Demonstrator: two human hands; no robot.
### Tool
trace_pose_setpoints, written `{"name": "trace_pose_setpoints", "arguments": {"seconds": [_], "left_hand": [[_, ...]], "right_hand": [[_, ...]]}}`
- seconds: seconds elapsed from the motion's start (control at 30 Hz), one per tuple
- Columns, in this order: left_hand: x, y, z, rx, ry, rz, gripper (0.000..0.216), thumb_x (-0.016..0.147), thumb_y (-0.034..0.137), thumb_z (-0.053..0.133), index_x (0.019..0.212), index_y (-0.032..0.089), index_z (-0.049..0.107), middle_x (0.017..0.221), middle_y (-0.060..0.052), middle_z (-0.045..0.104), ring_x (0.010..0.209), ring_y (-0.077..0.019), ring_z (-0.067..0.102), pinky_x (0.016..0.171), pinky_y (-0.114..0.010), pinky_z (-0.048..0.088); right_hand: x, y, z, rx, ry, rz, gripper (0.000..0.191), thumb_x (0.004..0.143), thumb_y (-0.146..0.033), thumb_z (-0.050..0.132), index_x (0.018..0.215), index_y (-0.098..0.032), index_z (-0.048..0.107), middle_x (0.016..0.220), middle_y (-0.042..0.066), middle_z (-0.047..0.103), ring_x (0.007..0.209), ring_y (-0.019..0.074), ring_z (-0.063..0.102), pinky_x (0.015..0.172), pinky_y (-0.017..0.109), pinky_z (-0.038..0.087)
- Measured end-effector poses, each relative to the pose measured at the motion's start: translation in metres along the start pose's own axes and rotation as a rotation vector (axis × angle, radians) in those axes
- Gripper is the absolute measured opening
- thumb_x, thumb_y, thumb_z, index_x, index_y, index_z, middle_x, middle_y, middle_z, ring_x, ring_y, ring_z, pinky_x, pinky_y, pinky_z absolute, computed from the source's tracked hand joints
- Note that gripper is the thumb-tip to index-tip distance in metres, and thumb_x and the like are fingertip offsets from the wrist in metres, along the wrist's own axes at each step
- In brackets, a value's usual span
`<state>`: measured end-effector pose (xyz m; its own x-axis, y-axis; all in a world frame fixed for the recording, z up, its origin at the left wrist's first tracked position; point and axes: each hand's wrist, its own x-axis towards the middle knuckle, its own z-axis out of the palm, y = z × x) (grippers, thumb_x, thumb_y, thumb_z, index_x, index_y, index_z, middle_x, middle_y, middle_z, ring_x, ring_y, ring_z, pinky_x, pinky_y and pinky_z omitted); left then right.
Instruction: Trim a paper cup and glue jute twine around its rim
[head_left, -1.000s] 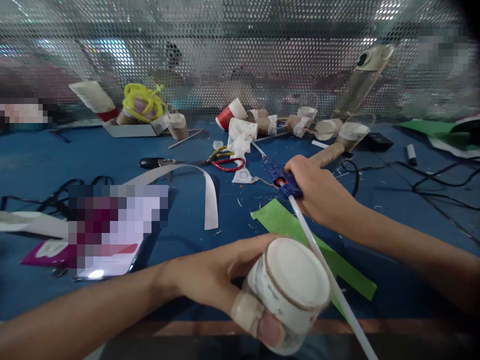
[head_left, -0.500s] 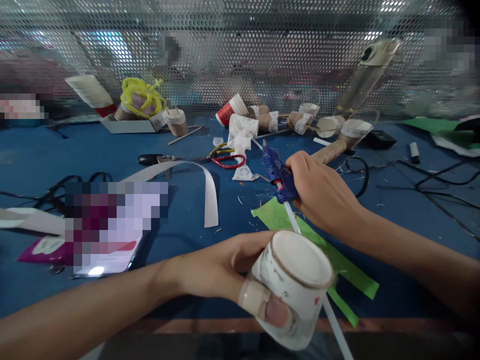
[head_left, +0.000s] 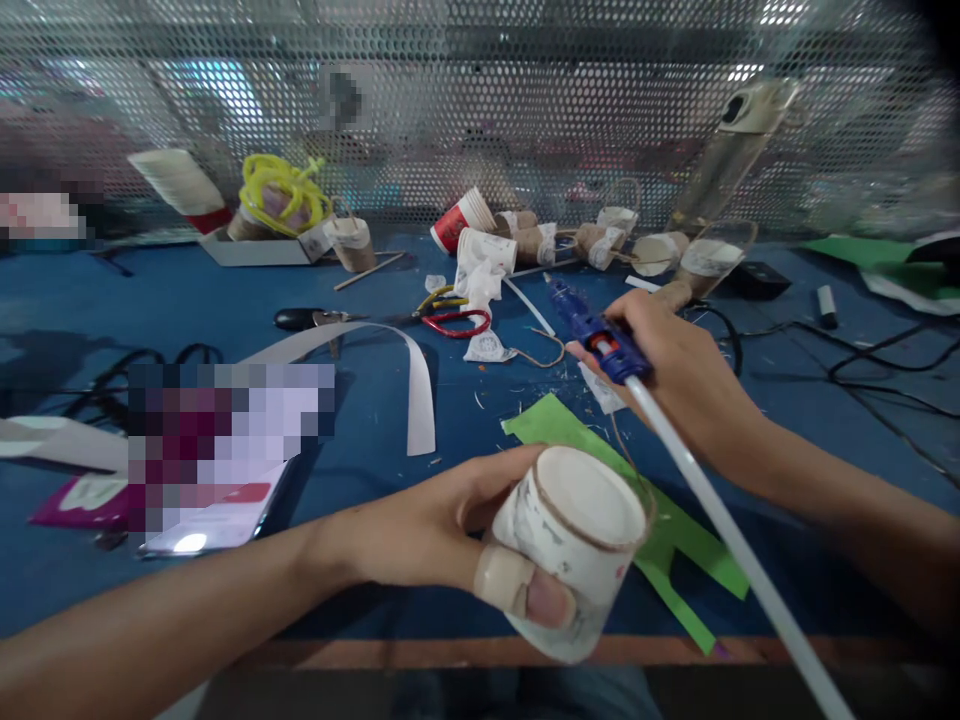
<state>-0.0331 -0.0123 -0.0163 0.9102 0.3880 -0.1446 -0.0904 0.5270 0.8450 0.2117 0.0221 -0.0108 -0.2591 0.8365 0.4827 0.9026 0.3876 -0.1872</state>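
A white printed paper cup (head_left: 574, 560) sits in my left hand (head_left: 450, 535), its base tilted up toward me and twine around the base rim. A bandage wraps the thumb that presses the cup's side. My right hand (head_left: 675, 370) grips a blue glue gun (head_left: 592, 330), nozzle pointing away to the upper left. From the gun's rear a long white glue stick (head_left: 720, 515) runs down past the table edge. Beneath both hands lies a cut piece of green paper (head_left: 551, 425). Loose twine (head_left: 626, 450) trails beside the cup.
Scissors with a red and yellow handle (head_left: 457, 322) lie mid-table near a curled white strip (head_left: 420, 400). On the left rests a phone (head_left: 217, 520). Several twine-wrapped cups (head_left: 596, 245) and a clear bottle (head_left: 724, 160) line the perforated metal screen (head_left: 480, 110). Cables (head_left: 840, 350) cross the right side.
My right hand has moved right with the glue gun, swinging the glue stick's tail out from behind the cup to the right. The cup has shifted slightly up and left.
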Motion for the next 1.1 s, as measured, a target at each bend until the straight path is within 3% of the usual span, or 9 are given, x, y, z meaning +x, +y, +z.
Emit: {"name": "trace_pose_setpoints", "arguments": {"seconds": [0.17, 0.27, 0.37, 0.6, 0.73, 0.83, 0.97, 1.1], "left_hand": [[0.0, -0.003, -0.005, 0.025, 0.146, 0.129, 0.045, 0.083, 0.028, 0.082, 0.125, 0.025, 0.067, 0.109, -0.002, 0.071, 0.098, -0.0173, 0.065, 0.085, -0.026, 0.05], [0.0, -0.006, -0.009, 0.038, 0.215, 0.18, 0.049, 0.084, 0.031, 0.081, 0.129, 0.026, 0.063, 0.111, -0.004, 0.072, 0.101, -0.0191, 0.066, 0.085, -0.027, 0.051], [0.002, -0.008, -0.01, 0.026, 0.287, 0.159, 0.051, 0.084, 0.035, 0.078, 0.132, 0.025, 0.062, 0.116, -0.006, 0.071, 0.104, -0.0231, 0.066, 0.087, -0.031, 0.051], [0.006, -0.008, -0.007, 0.045, 0.445, 0.15, 0.068, 0.075, 0.044, 0.085, 0.134, 0.022, 0.058, 0.111, -0.01, 0.074, 0.095, -0.026, 0.07, 0.08, -0.033, 0.053], [0.005, -0.007, -0.006, 0.099, 0.519, 0.182, 0.062, 0.075, 0.039, 0.086, 0.129, 0.024, 0.061, 0.127, -0.012, 0.071, 0.114, -0.0329, 0.067, 0.084, -0.035, 0.054], [0.003, -0.007, -0.008, 0.119, 0.549, 0.234, 0.051, 0.08, 0.033, 0.082, 0.128, 0.028, 0.064, 0.132, -0.008, 0.07, 0.122, -0.0318, 0.063, 0.09, -0.033, 0.052], [0.002, -0.007, -0.007, 0.071, 0.53, 0.284, 0.043, 0.086, 0.033, 0.075, 0.128, 0.028, 0.067, 0.123, -0.006, 0.075, 0.112, -0.0282, 0.067, 0.088, -0.031, 0.053], [0.005, -0.006, -0.006, -0.006, 0.503, 0.304, 0.041, 0.086, 0.032, 0.073, 0.126, 0.025, 0.069, 0.119, -0.008, 0.076, 0.105, -0.0278, 0.069, 0.083, -0.03, 0.054]], "right_hand": [[-0.014, -0.009, -0.017, 0.483, 0.093, 0.279, 0.025, 0.09, -0.049, 0.068, 0.091, -0.026, 0.058, 0.08, -0.001, 0.066, 0.065, 0.0172, 0.059, 0.059, 0.031, 0.045], [-0.028, -0.017, -0.018, 0.801, -0.027, 0.44, 0.031, 0.089, -0.056, 0.068, 0.097, -0.027, 0.063, 0.096, 0.001, 0.074, 0.078, 0.0182, 0.07, 0.075, 0.033, 0.056], [-0.04, -0.021, -0.012, 0.994, -0.101, 0.526, 0.035, 0.086, -0.059, 0.07, 0.098, -0.027, 0.066, 0.098, 0.001, 0.076, 0.091, 0.0207, 0.074, 0.09, 0.036, 0.058], [-0.049, -0.023, -0.011, 1.096, -0.097, 0.484, 0.027, 0.088, -0.054, 0.071, 0.094, -0.028, 0.073, 0.097, 0.001, 0.078, 0.094, 0.0217, 0.077, 0.094, 0.037, 0.061], [-0.051, -0.024, -0.017, 1.21, -0.164, 0.419, 0.017, 0.091, -0.046, 0.07, 0.099, -0.03, 0.072, 0.095, 0.0, 0.08, 0.091, 0.0206, 0.078, 0.089, 0.036, 0.064], [-0.054, -0.019, -0.019, 1.167, -0.174, 0.403, 0.015, 0.089, -0.037, 0.075, 0.102, -0.031, 0.07, 0.097, -0.001, 0.079, 0.091, 0.0199, 0.078, 0.088, 0.034, 0.065], [-0.057, -0.01, -0.02, 1.117, -0.216, 0.337, 0.017, 0.085, -0.03, 0.078, 0.099, -0.031, 0.069, 0.094, -0.001, 0.079, 0.089, 0.0195, 0.078, 0.083, 0.029, 0.065], [-0.058, -0.011, -0.024, 0.916, -0.146, 0.284, 0.014, 0.082, -0.03, 0.08, 0.093, -0.03, 0.072, 0.088, -0.001, 0.079, 0.08, 0.02, 0.078, 0.068, 0.026, 0.064]]}}
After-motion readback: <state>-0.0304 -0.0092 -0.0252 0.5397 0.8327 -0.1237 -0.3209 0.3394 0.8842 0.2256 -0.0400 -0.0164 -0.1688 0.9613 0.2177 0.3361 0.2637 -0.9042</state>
